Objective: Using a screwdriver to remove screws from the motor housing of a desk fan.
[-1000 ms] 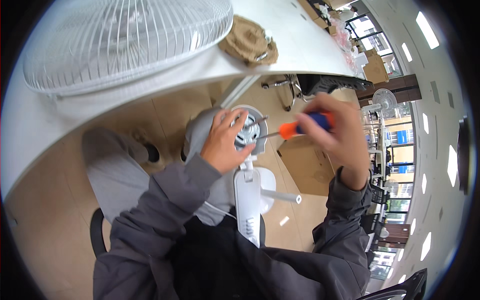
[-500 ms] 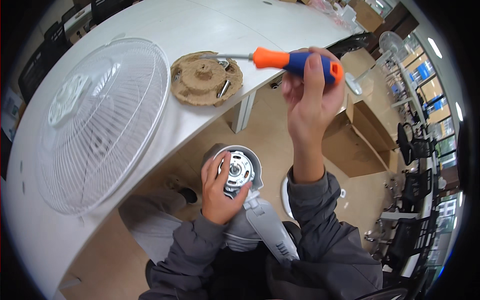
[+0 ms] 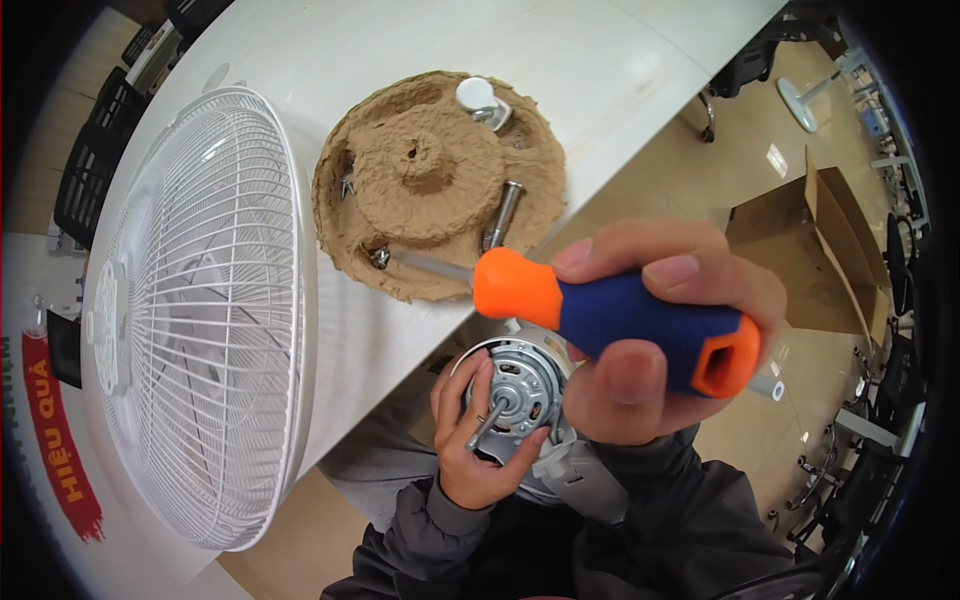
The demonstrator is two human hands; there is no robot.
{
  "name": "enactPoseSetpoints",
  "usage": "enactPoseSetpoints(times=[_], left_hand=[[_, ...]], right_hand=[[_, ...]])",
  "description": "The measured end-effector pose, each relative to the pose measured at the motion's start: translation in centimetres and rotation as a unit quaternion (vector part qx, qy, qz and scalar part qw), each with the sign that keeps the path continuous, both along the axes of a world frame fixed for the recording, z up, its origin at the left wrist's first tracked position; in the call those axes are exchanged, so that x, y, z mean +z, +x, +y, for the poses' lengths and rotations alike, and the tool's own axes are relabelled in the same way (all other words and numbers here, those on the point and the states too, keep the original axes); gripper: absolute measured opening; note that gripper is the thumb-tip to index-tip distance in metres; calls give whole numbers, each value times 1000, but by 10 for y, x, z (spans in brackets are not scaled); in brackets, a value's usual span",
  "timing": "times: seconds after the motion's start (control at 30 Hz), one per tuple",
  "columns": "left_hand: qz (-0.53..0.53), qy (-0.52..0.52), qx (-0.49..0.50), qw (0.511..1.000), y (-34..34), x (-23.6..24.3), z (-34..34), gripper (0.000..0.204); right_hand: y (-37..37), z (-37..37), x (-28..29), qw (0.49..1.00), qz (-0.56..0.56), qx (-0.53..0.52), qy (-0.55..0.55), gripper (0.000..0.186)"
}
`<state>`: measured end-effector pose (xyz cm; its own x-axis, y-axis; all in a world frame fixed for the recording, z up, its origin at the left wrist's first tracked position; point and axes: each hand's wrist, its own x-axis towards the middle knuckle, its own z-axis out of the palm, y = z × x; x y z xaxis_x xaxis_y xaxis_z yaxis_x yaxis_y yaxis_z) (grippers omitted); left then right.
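Observation:
My right hand (image 3: 750, 285) is wrapped round the blue-and-orange handle of a screwdriver (image 3: 635, 320). The shaft points left over a brown moulded-pulp tray (image 3: 390, 190), its tip beside small screws (image 3: 380, 258) in the tray's near-left hollow; I cannot tell if they touch. A metal bolt (image 3: 505, 213) and a white-capped metal part (image 3: 480, 97) also lie in the tray. Lower down, my left hand (image 3: 482, 460) grips a fan motor (image 3: 515, 385), fingers spread round its face beside the protruding shaft. The motor sits in a pale grey fan housing (image 3: 590, 487), partly hidden behind my right hand.
A white wire fan grille (image 3: 225, 300) stands on the white table (image 3: 630, 100), left of the tray. The table's edge runs diagonally between tray and motor. To the right, an open cardboard box (image 3: 800, 265) is on the floor, with office chairs (image 3: 880, 450) beyond.
My right hand has brought the screwdriver down, its tip now at the tray's near-left hollow. The view has come closer to the tray. My left hand stays on the motor.

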<state>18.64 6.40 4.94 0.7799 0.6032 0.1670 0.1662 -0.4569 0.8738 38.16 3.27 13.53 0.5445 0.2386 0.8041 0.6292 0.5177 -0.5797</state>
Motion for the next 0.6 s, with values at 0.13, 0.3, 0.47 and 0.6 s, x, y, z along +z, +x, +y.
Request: enactPoseSetpoints(times=[0.13, 0.3, 0.47, 0.6], left_hand=[[18, 41, -2, 999, 3, 11, 6, 84], [15, 30, 7, 999, 1, 12, 6, 85], [9, -26, 35, 999, -8, 5, 4, 83], [15, 2, 24, 1000, -5, 3, 5, 82]], right_hand=[[0, 1, 3, 999, 36, 2, -8, 49], [-3, 7, 2, 998, 67, 0, -16, 50], [-8, 11, 1, 996, 92, 1, -19, 50], [-9, 3, 6, 995, 96, -8, -29, 50]])
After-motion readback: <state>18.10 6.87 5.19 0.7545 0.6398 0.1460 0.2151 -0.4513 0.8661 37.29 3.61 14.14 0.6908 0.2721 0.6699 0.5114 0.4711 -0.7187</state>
